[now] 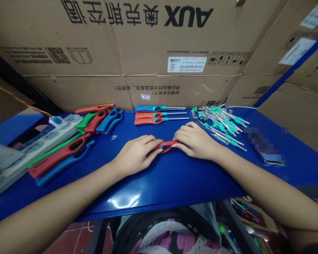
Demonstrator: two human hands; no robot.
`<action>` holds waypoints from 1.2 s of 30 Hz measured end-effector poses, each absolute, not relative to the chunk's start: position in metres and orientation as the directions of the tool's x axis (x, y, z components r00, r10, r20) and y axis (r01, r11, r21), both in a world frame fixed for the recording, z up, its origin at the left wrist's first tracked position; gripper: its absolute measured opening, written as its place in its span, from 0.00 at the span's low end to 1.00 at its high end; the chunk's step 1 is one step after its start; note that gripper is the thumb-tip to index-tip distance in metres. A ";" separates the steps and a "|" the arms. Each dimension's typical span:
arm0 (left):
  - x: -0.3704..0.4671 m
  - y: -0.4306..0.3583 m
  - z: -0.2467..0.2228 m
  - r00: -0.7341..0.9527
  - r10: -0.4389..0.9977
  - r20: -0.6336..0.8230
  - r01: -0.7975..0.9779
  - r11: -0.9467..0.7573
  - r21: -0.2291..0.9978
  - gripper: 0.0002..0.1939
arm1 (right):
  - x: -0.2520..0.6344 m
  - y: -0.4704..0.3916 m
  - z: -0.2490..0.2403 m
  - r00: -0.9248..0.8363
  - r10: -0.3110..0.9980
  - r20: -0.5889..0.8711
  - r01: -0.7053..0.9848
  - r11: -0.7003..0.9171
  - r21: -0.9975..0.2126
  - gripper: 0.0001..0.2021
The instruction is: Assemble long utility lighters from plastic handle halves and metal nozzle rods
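Note:
Over the middle of the blue table, my left hand (139, 153) and my right hand (194, 141) hold a red lighter handle (167, 144) between them. Each hand grips one end, fingers closed around it; a bit of green shows in its trigger opening. Most of the handle is hidden by my fingers. Beyond my hands lie long-nosed lighters with metal tubes: a blue one (148, 108) and two orange-red ones (147, 121). A pile of metal lighter tubes with green parts (224, 123) is close behind my right hand. Left of my left hand are several small screws (114, 137).
Red, green and blue lighter shells (103, 120) are heaped at the back left, with more shells (60, 157) nearer. A white power strip (39, 143) runs along the left. Cardboard (137, 63) walls the back; a blurred object (265, 146) lies right.

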State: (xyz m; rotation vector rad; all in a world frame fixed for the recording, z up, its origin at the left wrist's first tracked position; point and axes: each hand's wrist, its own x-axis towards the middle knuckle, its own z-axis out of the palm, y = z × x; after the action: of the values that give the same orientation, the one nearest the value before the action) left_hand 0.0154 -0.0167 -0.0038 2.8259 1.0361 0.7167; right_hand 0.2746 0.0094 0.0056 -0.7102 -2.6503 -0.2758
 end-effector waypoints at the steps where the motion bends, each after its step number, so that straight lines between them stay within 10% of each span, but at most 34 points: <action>1: 0.015 -0.016 -0.002 0.636 0.668 0.387 0.591 -0.744 0.313 0.15 | 0.275 0.009 0.006 -0.798 0.436 0.416 0.515 0.852 0.096 0.14; 8: 0.018 -0.012 0.005 0.497 0.868 -0.023 0.461 -0.242 0.854 0.22 | 0.274 0.007 0.008 -0.812 0.240 0.532 0.423 0.870 0.254 0.09; 15: 0.019 -0.011 0.006 0.484 0.828 -0.285 0.360 0.108 0.926 0.24 | 0.272 0.005 0.006 -0.808 0.239 0.539 0.413 0.882 0.227 0.09; 20: 0.022 -0.013 0.006 0.501 0.818 -0.283 0.412 0.062 0.909 0.25 | 0.270 0.004 0.006 -0.830 0.232 0.507 0.395 0.886 0.241 0.09; 27: 0.023 -0.027 0.000 0.636 0.726 0.261 0.572 -0.671 0.473 0.21 | 0.268 0.002 0.005 -0.813 0.311 0.493 0.455 0.867 0.203 0.10; 36: 0.018 -0.025 0.003 0.672 0.713 0.202 0.689 -0.701 0.182 0.20 | 0.273 0.007 0.007 -0.784 0.475 0.399 0.564 0.814 0.139 0.18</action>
State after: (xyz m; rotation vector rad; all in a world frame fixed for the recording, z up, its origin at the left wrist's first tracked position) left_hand 0.0179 -0.0247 0.0035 2.7890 1.1725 0.3957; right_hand 0.2733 0.0074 0.0073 -0.7865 -2.6514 -0.3579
